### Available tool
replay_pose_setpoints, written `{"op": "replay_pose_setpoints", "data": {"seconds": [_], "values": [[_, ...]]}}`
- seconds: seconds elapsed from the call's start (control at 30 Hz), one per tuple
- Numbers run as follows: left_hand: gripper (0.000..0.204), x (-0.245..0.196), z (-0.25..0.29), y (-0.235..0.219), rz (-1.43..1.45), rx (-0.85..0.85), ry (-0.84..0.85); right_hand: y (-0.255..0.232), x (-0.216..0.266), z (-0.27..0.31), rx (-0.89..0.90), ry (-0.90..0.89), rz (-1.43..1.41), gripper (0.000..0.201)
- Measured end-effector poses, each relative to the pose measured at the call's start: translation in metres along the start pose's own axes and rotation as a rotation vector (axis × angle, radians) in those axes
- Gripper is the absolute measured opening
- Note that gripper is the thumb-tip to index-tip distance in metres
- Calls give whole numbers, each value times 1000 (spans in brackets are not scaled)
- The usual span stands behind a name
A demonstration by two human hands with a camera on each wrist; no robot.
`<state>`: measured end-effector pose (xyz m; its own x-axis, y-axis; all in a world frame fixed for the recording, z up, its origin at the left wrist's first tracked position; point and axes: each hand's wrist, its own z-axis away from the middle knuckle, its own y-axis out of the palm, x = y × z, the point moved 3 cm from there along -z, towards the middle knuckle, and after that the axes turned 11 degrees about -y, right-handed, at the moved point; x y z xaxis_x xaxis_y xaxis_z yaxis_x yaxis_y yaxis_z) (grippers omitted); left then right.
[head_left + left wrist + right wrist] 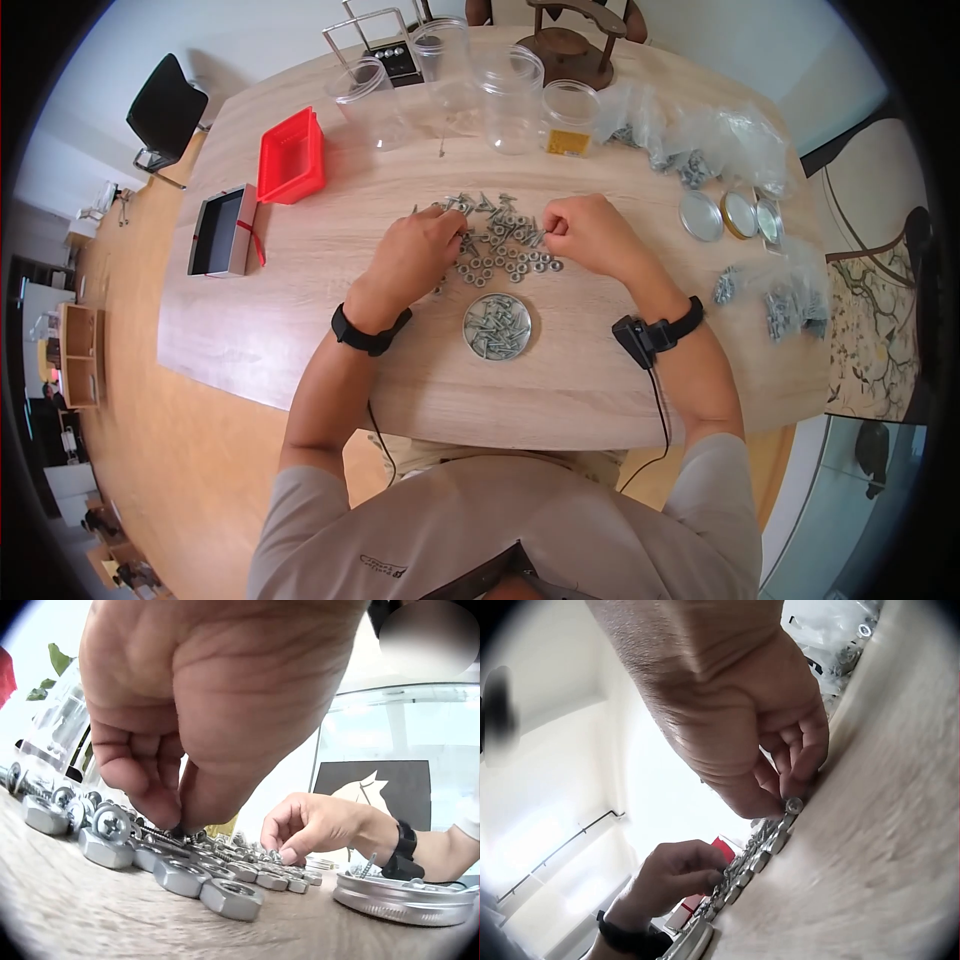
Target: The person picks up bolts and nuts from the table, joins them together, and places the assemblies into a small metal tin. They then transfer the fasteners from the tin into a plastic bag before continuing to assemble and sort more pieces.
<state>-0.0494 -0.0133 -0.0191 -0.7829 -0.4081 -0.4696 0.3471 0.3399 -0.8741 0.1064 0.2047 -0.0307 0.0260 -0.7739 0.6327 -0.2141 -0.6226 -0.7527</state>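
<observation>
A pile of silvery screws and hex nuts (486,268) lies on the wooden table between both hands. My left hand (418,250) reaches into the pile's left side, thumb and fingertips pinched together on a screw (159,834) mostly hidden under them. At the right edge, my right hand (590,235) pinches another screw (793,805), whose round head shows by the fingertips. Closer to my body sits a round metal lid (467,345) filled with screws. Several nuts (231,900) lie flat at the near side of the pile.
Clear plastic jars (512,100) stand behind the pile. At the left are a red bin (316,165) and an open box (243,235). Bags of hardware (740,145) and metal lids (701,217) lie on the right. A cable (660,400) trails from the right wristband.
</observation>
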Motion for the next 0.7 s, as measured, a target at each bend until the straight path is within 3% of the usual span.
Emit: {"op": "replay_pose_setpoints", "data": {"seconds": [0.23, 0.33, 0.43, 0.53, 0.63, 0.7], "values": [[10, 4, 0, -10, 85, 5, -58, 0, -11, -1, 3, 124, -265, 11], [12, -1, 0, -17, 140, -12, -23, -2, -9, -2, 10, 135, -223, 11], [15, -16, 7, -29, 285, 258, -140, -3, -9, -3, 27, 146, -221, 12], [18, -30, 16, -30, 451, 501, -105, -5, -8, -3, 40, 133, -274, 11], [17, -44, 22, -32, 386, 615, -41, -3, -10, -4, 72, 152, -318, 11], [17, -37, 15, -27, 406, 413, -94, -2, -6, -3, 114, 178, -539, 12]]}}
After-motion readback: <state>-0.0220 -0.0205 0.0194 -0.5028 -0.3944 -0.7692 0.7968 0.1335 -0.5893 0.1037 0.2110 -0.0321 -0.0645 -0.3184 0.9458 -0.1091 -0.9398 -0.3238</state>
